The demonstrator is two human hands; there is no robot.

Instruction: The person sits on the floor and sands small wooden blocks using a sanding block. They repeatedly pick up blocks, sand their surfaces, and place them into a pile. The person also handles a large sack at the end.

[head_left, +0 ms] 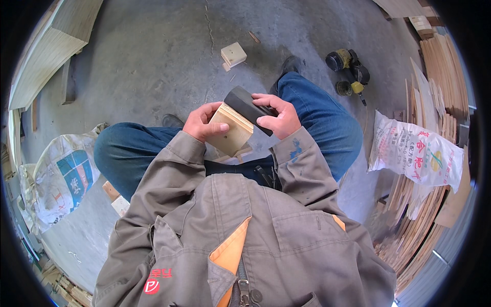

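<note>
My left hand point(208, 123) grips a square block of layered plywood point(231, 134), thumb on its pale face and fingers behind. A small dark hole marks that face. In my right hand point(279, 116) is a dark grey rectangular block point(245, 104) that looks like a sanding block. Its long side lies along the upper right edge of the plywood block, touching or nearly so. The thumb and fingers of my right hand close around its right end. Both blocks are held above my lap, between my bent knees. Part of another pale wood piece shows below the plywood block.
Ahead on the concrete floor lie another small wooden block point(233, 54) and a wood splinter point(253, 37). A yellow-and-black nail gun point(353, 71) rests beyond my right knee. White sacks lie at left point(56, 179) and right point(417, 151). Stacked wood strips point(417, 215) line the right side.
</note>
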